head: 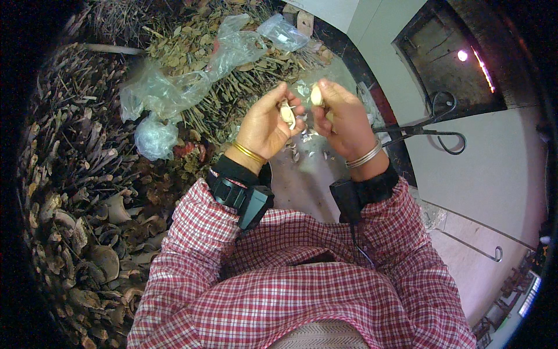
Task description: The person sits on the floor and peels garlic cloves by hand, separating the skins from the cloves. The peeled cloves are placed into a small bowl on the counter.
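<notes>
My left hand (263, 124), with a gold-coloured bangle at the wrist, is curled around a pale garlic clove (286, 114) with bits of skin on it. Whether more cloves lie behind those fingers I cannot tell. Between the thumb and fingers of my right hand (348, 122) is another whitish garlic clove (317, 96). The two hands are raised close together, slightly apart, above the floor (296, 185). Loose garlic skins (306, 136) are scattered on the floor beneath them.
Stacked twigs (83, 144) and broken wood pieces (104, 261) line the left side. Clear plastic bags (163, 89) lie on the brushwood ahead. At the right, metal fire tongs (418, 131) stick out beside a stove opening (453, 56), with a hooked metal rod (471, 248) lower down.
</notes>
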The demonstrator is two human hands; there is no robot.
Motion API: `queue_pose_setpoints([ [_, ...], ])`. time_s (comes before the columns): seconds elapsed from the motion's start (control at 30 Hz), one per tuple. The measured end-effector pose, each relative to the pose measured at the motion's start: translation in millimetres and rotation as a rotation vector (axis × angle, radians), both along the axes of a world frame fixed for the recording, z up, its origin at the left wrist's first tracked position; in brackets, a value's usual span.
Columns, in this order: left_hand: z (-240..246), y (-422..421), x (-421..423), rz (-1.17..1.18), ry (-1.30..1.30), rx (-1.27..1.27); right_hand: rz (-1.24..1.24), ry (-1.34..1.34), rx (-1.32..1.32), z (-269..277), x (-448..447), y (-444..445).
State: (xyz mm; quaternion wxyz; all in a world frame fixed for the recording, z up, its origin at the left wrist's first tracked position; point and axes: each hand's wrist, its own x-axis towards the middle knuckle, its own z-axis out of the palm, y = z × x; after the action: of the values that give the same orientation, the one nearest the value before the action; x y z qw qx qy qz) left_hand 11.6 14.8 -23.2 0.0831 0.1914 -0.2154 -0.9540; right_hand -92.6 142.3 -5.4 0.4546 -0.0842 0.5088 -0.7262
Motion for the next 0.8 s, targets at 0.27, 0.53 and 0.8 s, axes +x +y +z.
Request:
queue_pose_setpoints([
  [0.27,1,2,2,-0.061,-0.086,-0.354,0.115,0.28,0.085,1,3,2],
  [0.53,-1,1,2,0.067,-0.046,-0.279,0.012,0.812,0.04,-8,12,-2],
  [0.8,-2,1,1,0.07,-0.088,-0.415,-0.044,1.478,0.153,-11,11,2],
])
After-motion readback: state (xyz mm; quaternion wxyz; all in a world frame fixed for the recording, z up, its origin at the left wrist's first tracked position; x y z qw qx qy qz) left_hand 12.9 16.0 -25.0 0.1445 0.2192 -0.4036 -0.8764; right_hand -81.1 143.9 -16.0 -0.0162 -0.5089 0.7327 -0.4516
